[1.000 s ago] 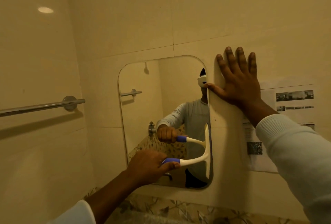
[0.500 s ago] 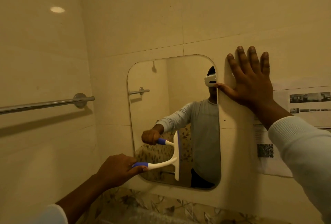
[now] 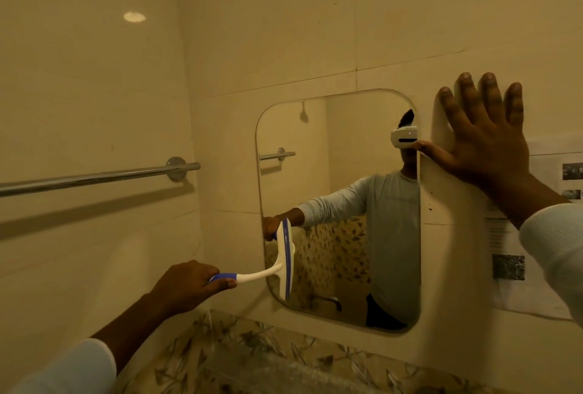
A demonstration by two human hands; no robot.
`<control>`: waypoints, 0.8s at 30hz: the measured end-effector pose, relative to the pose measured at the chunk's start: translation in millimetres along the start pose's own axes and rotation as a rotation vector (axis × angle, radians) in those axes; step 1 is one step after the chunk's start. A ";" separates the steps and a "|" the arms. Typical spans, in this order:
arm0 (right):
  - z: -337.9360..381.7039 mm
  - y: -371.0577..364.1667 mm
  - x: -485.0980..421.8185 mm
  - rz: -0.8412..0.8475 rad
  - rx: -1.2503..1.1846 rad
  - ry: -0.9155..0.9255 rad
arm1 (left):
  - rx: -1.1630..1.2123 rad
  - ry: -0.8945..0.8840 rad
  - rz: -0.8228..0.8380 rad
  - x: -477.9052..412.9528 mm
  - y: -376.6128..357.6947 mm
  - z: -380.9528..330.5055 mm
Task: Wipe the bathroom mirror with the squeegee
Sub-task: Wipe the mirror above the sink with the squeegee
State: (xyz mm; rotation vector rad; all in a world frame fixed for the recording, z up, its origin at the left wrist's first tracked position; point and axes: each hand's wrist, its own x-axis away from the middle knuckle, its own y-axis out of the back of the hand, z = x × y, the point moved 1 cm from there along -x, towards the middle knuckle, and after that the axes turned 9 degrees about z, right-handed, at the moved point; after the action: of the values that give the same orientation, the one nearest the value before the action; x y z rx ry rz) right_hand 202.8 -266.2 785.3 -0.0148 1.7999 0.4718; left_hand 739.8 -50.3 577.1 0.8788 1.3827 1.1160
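While against mirror (image 3: pixel 331 173), squeegee (image 3: pixel 285 255) clamped in left hand (image 3: pixel 189 286); right hand (image 3: pixel 485 144) flat on wall (image 3: pixel 315 31).

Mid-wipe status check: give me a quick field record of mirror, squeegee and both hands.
mirror: on wall, rounded corners
squeegee: blade upright at mirror's lower left edge
left hand: grips squeegee handle
right hand: flat on wall, right of mirror
nearby: towel bar left, paper sheet right

Squeegee (image 3: pixel 285 259) on mirror (image 3: pixel 340 204), towel bar (image 3: pixel 94 176) left
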 end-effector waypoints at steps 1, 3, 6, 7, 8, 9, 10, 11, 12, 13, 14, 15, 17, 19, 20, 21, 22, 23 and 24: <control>0.5 0.9 0.0 0.001 -0.001 0.000 | 0.004 0.006 0.005 0.9 -0.2 2.6; 1.7 2.7 0.3 0.007 -0.007 0.000 | 0.007 0.017 0.013 2.3 -0.4 5.9; 2.6 4.8 0.6 0.019 -0.017 -0.003 | 0.002 0.047 0.021 3.4 -0.2 8.8; 2.6 5.6 0.6 0.023 -0.020 -0.005 | 0.008 0.055 0.025 3.7 -0.6 9.3; 2.7 6.3 0.4 0.026 -0.023 -0.006 | 0.017 0.060 0.028 4.0 -1.3 9.7; 3.0 7.1 0.5 0.028 -0.026 -0.007 | 0.026 0.065 0.032 4.5 -2.0 10.3; 3.6 7.6 0.8 0.029 -0.027 -0.008 | 0.033 0.070 0.033 5.2 -2.6 10.8; 4.1 8.2 0.8 0.031 -0.029 -0.010 | 0.038 0.075 0.034 6.0 -3.0 11.6; 4.4 8.7 0.9 0.034 -0.032 -0.010 | 0.038 0.079 0.032 6.7 -3.1 12.6; 4.6 9.4 1.2 0.036 -0.035 -0.008 | 0.033 0.082 0.028 7.7 -2.9 13.8; 5.1 9.5 1.4 0.036 -0.039 -0.005 | 0.029 0.086 0.023 9.2 -2.6 15.7; 4.6 9.8 1.6 0.035 -0.042 -0.004 | 0.025 0.092 0.021 10.4 -2.2 17.6; 4.0 9.2 1.5 0.030 -0.044 -0.005 | 0.011 0.115 0.018 13.6 -0.6 23.6; 2.9 7.3 0.7 0.025 -0.035 -0.003 | 0.000 0.142 0.018 17.3 1.7 31.0; 2.2 5.9 -0.1 0.023 -0.030 -0.006 | -0.007 0.151 0.018 18.8 2.7 34.0; 1.7 4.0 -0.7 0.023 -0.023 -0.009 | -0.014 0.157 0.014 20.2 3.3 36.5; 0.8 2.2 -1.4 0.023 -0.016 -0.010 | -0.017 0.158 0.008 20.8 3.7 37.5; -0.1 0.4 -1.9 0.023 -0.010 -0.011 | -0.018 0.157 0.001 21.0 3.5 37.5; -1.2 -1.0 -2.4 0.021 -0.005 -0.011 | -0.018 0.152 -0.008 20.8 3.4 36.3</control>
State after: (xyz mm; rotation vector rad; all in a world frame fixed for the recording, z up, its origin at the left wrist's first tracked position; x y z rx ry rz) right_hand 202.7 -268.1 787.4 0.0037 1.7893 0.4907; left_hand 772.9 -24.3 575.9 0.7880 1.4965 1.2074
